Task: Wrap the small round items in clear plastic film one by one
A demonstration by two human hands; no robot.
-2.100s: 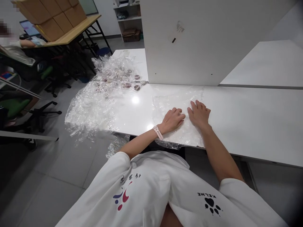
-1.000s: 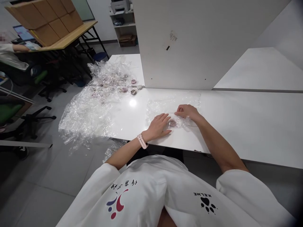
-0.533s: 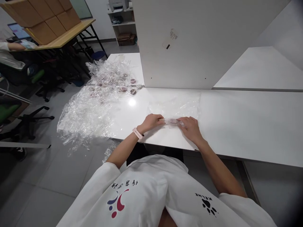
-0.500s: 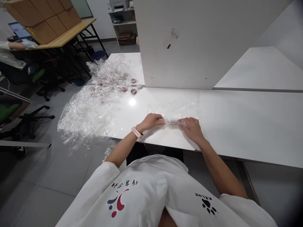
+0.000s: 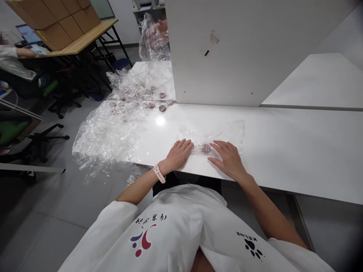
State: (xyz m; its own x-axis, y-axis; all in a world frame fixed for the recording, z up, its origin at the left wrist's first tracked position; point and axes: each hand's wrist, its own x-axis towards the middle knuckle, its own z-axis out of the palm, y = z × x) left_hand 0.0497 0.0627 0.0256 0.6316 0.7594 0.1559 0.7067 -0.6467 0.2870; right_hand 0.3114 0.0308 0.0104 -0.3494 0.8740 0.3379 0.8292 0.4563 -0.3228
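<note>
A sheet of clear plastic film (image 5: 235,130) lies spread on the white table in front of me. At its near edge, between my hands, a small dark reddish round piece (image 5: 205,148) shows through the plastic. My left hand (image 5: 178,154) rests palm down on the left part of the film, fingers stretched out. On the other side, my right hand (image 5: 228,156) is open, its fingertips on the film just right of the round piece and its thumb apart.
To the left, a heap of crumpled clear film (image 5: 104,132) with several round pieces (image 5: 162,108) hangs over the table edge. A white upright panel (image 5: 227,75) stands behind the work spot. Beyond it, a person's hand (image 5: 162,25) is beside a clear plastic bundle (image 5: 153,39).
Both hands have let go of the rolled film edge and now lie with fingers stretched. The round piece shows between them. A plastic bundle has come into view behind the panel.
</note>
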